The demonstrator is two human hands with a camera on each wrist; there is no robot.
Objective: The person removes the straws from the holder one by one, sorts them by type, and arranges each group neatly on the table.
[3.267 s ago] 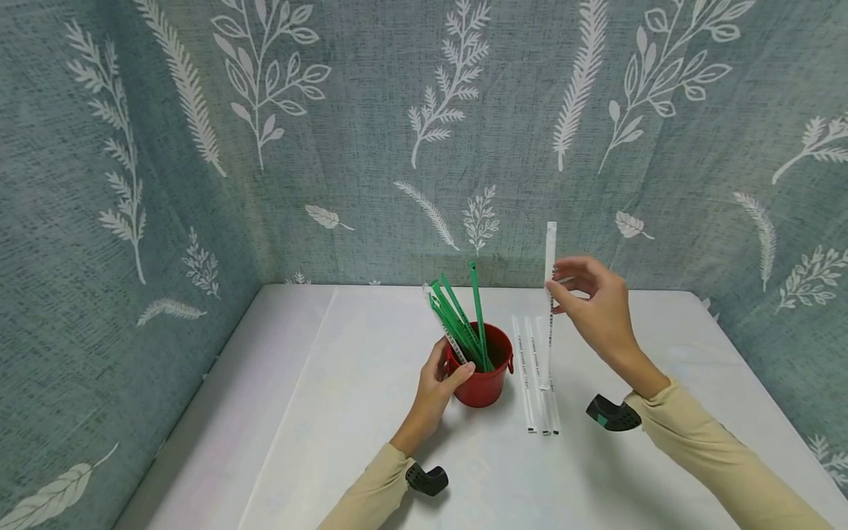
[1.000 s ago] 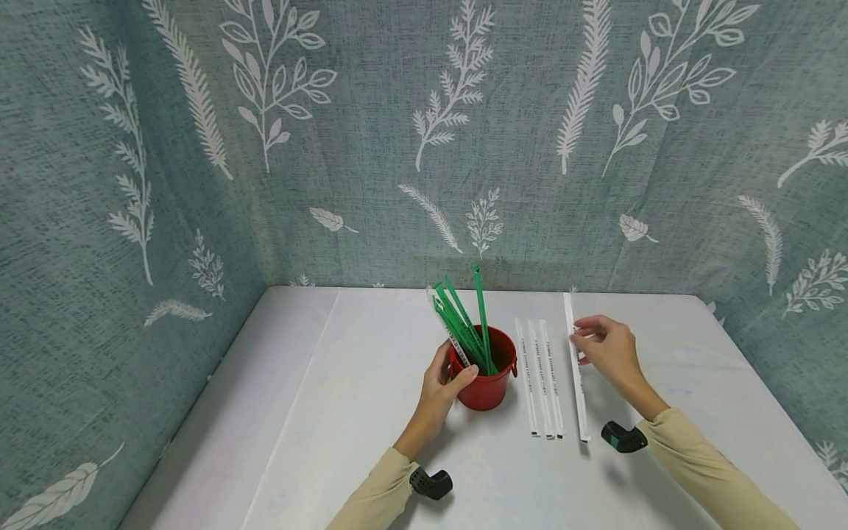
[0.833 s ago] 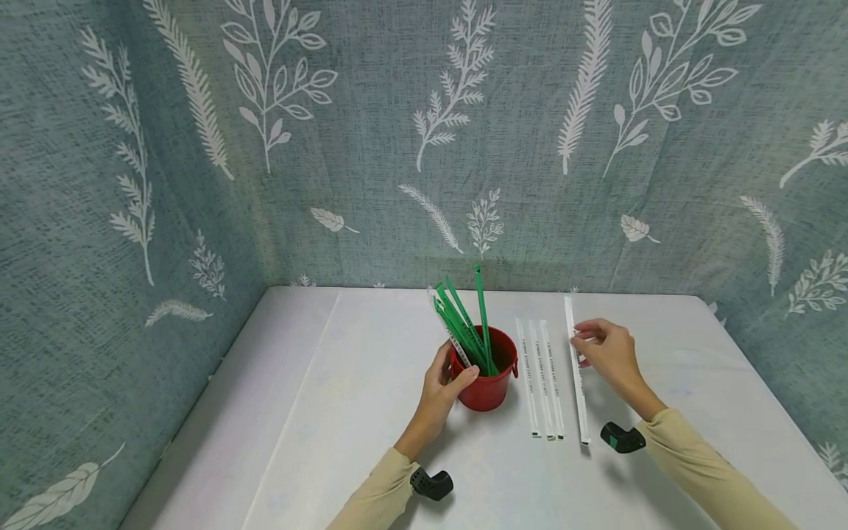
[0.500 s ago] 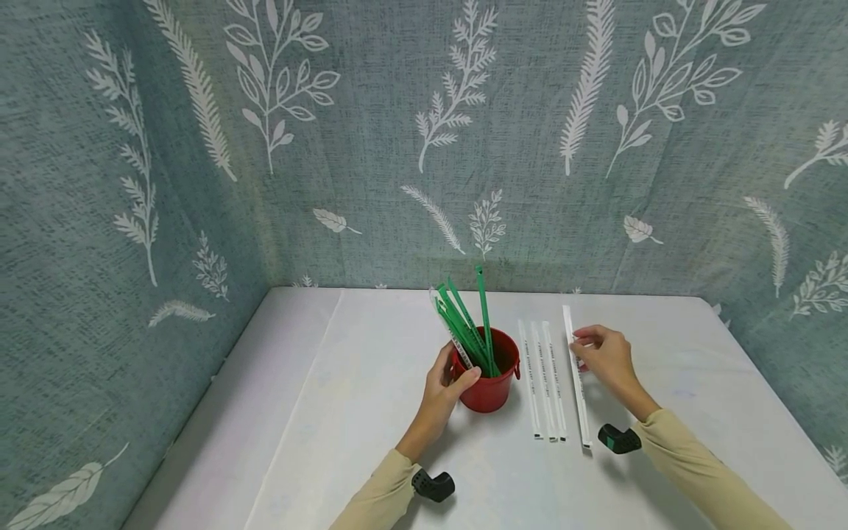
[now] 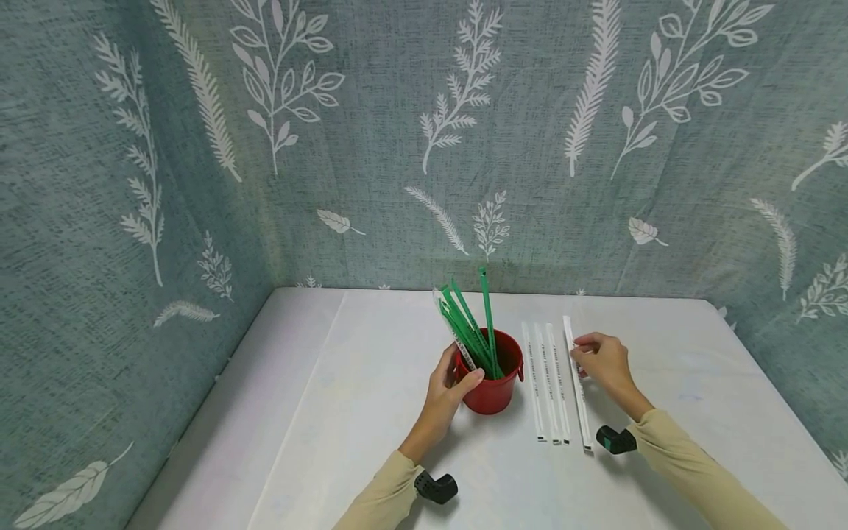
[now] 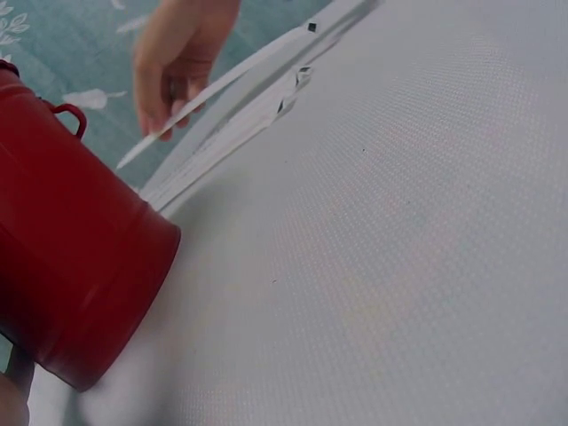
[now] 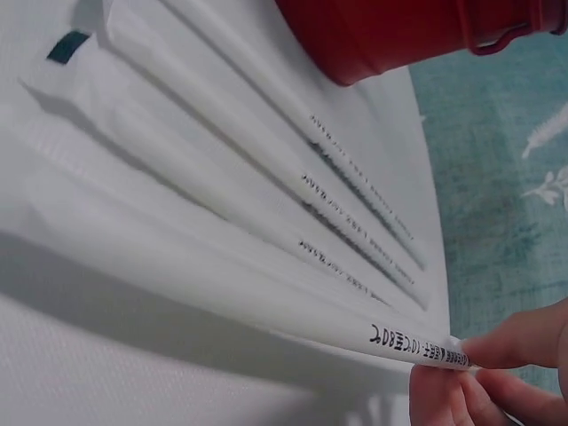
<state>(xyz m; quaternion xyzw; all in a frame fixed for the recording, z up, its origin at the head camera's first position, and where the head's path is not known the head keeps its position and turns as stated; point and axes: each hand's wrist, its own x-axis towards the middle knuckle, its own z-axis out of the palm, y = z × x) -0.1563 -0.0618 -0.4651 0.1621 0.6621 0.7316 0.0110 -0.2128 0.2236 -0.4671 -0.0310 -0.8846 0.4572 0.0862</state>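
Observation:
My left hand (image 5: 442, 401) grips the near left side of a small red bucket (image 5: 489, 397), thumb on its rim. Several green straws (image 5: 473, 335) lean in the bucket, along with a straw in a clear printed wrapper. My right hand (image 5: 606, 366) pinches a white wrapped straw (image 5: 578, 390) between thumb and fingers. In the right wrist view this wrapped straw (image 7: 266, 297) has printed text and casts a shadow beneath it. To its left, 3 more wrapped straws (image 5: 548, 383) lie side by side on the table, between it and the bucket.
The white table (image 5: 344, 412) runs back to a grey-green cloth backdrop (image 5: 371, 147) with leaf prints. A black wrist device (image 5: 436, 487) sits at the left cuff, another device (image 5: 616, 440) at the right cuff. The bucket's side handle (image 5: 520, 368) faces the straws.
The straw in my right hand has gone from upright above the row to lying low at the row's right, then edged nearer to me. My left hand has kept its grip on the bucket.

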